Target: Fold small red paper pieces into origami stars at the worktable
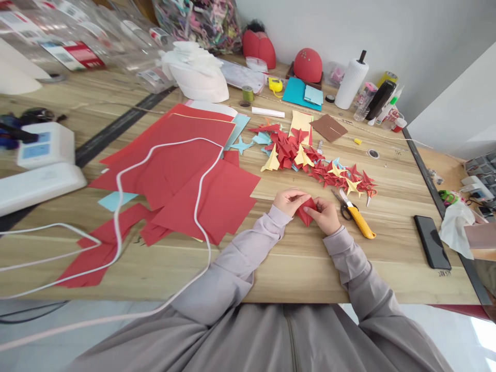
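A small folded piece of red paper (306,213) is between my two hands above the front middle of the table. My left hand (290,201) pinches its upper left side. On its right side, my right hand (325,215) grips the paper with the thumb laid across it. Just right of my right hand lie a yellow utility knife (361,221) and a pair of dark-handled scissors (344,211). Beyond my hands spreads a pile of folded paper shapes (287,151), mostly red, with some yellow and light blue ones.
Large red paper sheets (186,181) are stacked to the left, with a white cable (201,191) looping over them. A black phone (432,242) lies at the right. A white bottle (351,84), a yellow tape measure (275,84) and clear plastic bottles (116,46) stand or lie toward the back.
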Motion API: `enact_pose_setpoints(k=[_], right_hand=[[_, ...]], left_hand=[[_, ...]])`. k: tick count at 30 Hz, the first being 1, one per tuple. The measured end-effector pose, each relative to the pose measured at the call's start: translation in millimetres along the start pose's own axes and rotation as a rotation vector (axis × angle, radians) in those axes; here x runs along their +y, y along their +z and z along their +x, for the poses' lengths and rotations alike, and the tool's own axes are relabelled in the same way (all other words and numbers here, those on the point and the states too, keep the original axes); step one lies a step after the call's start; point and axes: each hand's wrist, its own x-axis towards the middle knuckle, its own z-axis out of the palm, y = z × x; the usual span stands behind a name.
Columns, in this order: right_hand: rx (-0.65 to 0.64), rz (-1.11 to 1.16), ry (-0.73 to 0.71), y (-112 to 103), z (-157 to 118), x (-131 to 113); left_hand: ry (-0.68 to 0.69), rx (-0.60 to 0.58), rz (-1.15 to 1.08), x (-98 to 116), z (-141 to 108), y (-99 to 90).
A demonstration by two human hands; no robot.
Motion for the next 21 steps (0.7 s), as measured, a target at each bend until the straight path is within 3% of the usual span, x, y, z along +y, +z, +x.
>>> enact_pose_setpoints(k=[9,16,21], right_hand=[[0.057,0.132,0.022,0,1,-4],[0.124,0.210,0.085,-3,2,-1],[0.071,0.194,0.068,-6,3,-3]], left_hand=[[-0.074,-0.091,-0.057,-7,1,0.4],[-0.112,0.087,-0.038,-11,4,-1.4],[-0.113,0.133,-0.071,-8,5,-1.7]])
